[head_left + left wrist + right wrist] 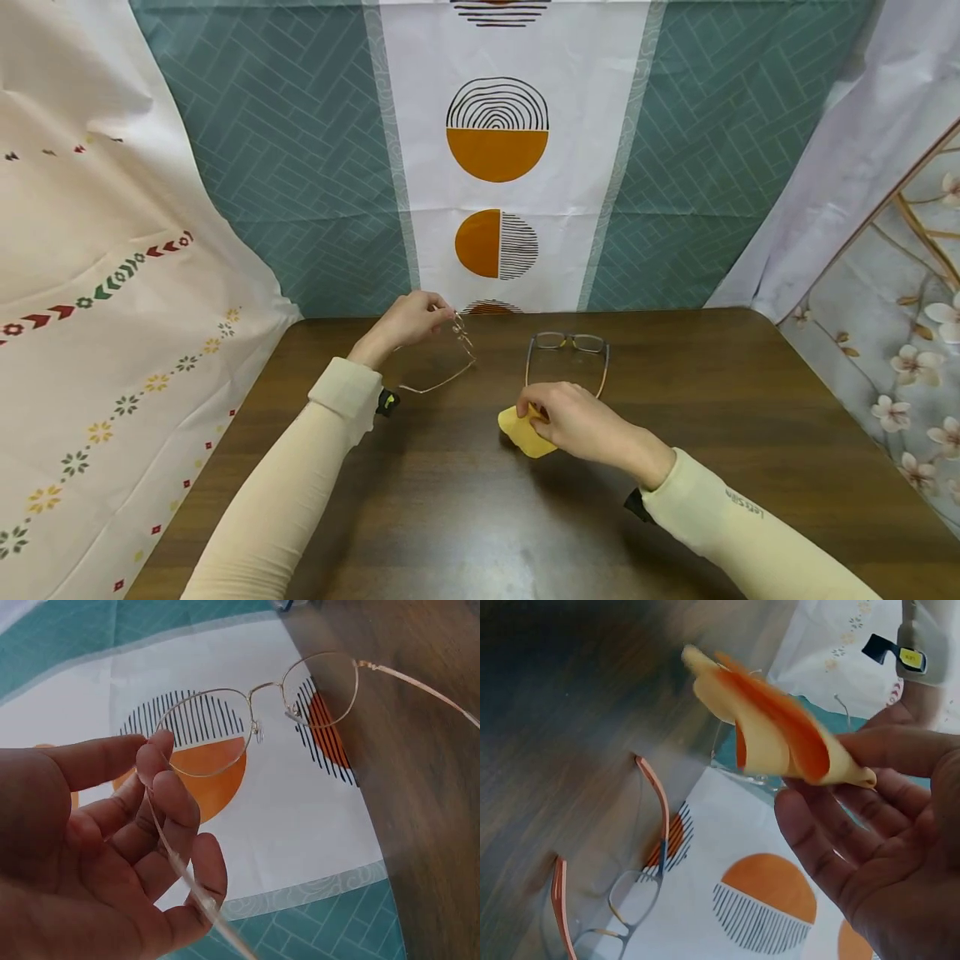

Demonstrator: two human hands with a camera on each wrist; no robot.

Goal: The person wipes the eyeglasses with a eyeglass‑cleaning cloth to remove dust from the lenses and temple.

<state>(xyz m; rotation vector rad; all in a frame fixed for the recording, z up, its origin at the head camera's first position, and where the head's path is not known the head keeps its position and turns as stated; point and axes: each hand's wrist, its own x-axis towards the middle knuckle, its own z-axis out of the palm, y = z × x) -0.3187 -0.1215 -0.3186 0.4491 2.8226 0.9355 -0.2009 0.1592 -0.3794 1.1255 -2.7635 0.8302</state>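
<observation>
My left hand pinches thin gold wire-rimmed eyeglasses near one hinge, holding them raised over the back of the table. Their temples are unfolded, and one runs down past the curled fingers in the left wrist view. Between the thumb and fingers of my right hand hangs a yellow cleaning cloth, bunched into folds in the right wrist view. Just beyond that hand, a second pair of eyeglasses with a dark frame and brownish temple tips rests on the table, temples open toward me.
The dark brown wooden table ends at a patterned curtain behind. A white embroidered cloth hangs along the left side, and a floral panel borders the right.
</observation>
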